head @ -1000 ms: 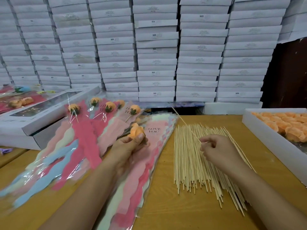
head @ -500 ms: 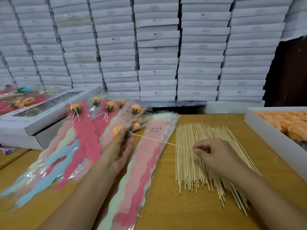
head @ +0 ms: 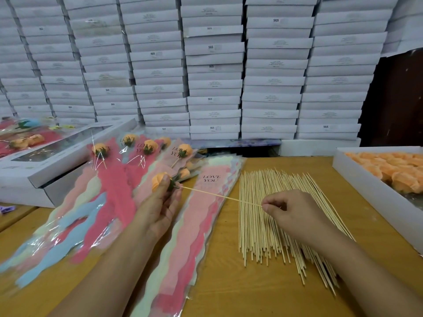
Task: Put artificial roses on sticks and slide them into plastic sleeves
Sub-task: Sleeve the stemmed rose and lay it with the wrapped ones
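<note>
**Rose meets stick over the sleeves**

Head view: at centre left of the frame the left hand [head: 158,209] grips an orange rose [head: 158,180] between thumb and curled fingers, above a stack of plastic sleeves [head: 194,227] printed "LOVE YOU". The right hand [head: 295,216], at centre right, pinches one end of a thin stick [head: 219,196]; the other end touches the green base of the rose. Under the right hand a pile of sticks [head: 270,225] lies on the wooden table [head: 240,291]. At the right edge a white tray [head: 366,197] holds more orange roses. Finished roses in sleeves [head: 119,179] fan out at the left, and white boxes [head: 212,65] fill the top.
</note>
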